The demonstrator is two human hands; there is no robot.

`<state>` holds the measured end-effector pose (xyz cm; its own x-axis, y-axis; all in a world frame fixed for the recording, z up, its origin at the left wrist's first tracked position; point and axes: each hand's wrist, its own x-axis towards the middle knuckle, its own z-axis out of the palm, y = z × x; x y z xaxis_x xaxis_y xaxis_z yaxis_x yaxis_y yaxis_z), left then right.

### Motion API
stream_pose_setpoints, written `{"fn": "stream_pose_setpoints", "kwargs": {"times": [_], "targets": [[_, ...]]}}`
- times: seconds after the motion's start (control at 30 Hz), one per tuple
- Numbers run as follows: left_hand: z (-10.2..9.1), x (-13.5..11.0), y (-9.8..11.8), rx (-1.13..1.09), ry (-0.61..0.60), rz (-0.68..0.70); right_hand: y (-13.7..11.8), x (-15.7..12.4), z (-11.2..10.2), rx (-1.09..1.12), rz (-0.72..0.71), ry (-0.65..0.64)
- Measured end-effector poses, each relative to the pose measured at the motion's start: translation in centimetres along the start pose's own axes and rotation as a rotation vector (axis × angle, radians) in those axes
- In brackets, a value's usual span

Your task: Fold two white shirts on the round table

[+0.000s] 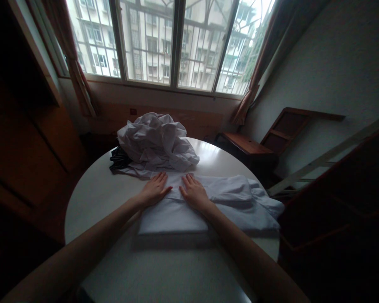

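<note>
A white garment, which looks like a shirt (173, 219), lies partly folded on the round white table (91, 210). Its left part forms a flat, neat rectangle, while looser cloth stretches to the right edge of the table. My left hand (156, 189) rests flat on the cloth near its far left side, fingers stretched forward. Close beside it, my right hand (192, 191) also presses flat on the fabric with fingers extended. Just beyond my fingertips sits a crumpled heap of white clothes (158, 141). A dark striped cloth (119, 160) pokes out at the heap's left.
A wide barred window (173, 42) with tied curtains (77, 80) stands behind the table. To the right are a wooden chair (249, 143) and a pale slanted rail (322, 164). Wooden cabinets (50, 139) line the left side.
</note>
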<state>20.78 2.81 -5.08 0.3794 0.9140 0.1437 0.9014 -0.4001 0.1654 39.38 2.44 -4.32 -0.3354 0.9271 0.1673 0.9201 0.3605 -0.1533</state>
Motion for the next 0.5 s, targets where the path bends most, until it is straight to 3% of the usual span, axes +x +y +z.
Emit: {"fn": "stream_pose_setpoints", "kwargs": {"times": [0.13,0.37,0.5], "targets": [[-0.4,-2.8,0.6,0.029,-0.033,-0.013,0.0,-0.2,-0.2,0.01,-0.002,0.014],[-0.1,-12.0,1.7,0.032,0.025,0.154,-0.1,-0.2,-0.3,0.004,-0.003,0.016],[-0.3,-14.2,1.3,-0.003,0.103,0.06,-0.3,-0.2,-0.3,-0.011,0.009,0.007]]}}
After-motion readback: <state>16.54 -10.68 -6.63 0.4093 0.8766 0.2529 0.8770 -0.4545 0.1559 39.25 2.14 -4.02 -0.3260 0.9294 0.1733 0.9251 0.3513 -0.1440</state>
